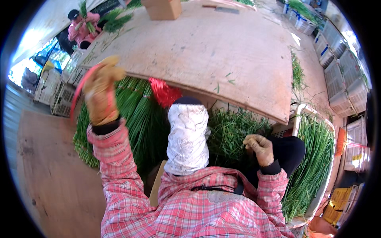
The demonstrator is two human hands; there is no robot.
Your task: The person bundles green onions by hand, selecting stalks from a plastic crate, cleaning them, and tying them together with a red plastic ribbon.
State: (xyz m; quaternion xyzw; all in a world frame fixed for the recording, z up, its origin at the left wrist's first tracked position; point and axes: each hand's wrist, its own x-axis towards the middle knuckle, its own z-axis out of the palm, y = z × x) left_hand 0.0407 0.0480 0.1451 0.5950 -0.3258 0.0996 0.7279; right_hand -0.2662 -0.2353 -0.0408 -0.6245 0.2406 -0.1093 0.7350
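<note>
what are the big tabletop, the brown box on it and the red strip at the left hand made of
Tabletop: probably wood sheet, matt, judging by its pale, scuffed, stained face. Brown box: likely cardboard, with plain, dull, flat sides. Red strip: perhaps plastic; it looks smooth, but blur leaves this open.

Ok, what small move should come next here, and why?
I'd probably shift the right hand over to the green stalks in the white tub: they lie close by on its right, and neither hand visibly holds any stalks. The left hand, high and blurred, seems to have a red strip with it, so it looks less free.
</note>
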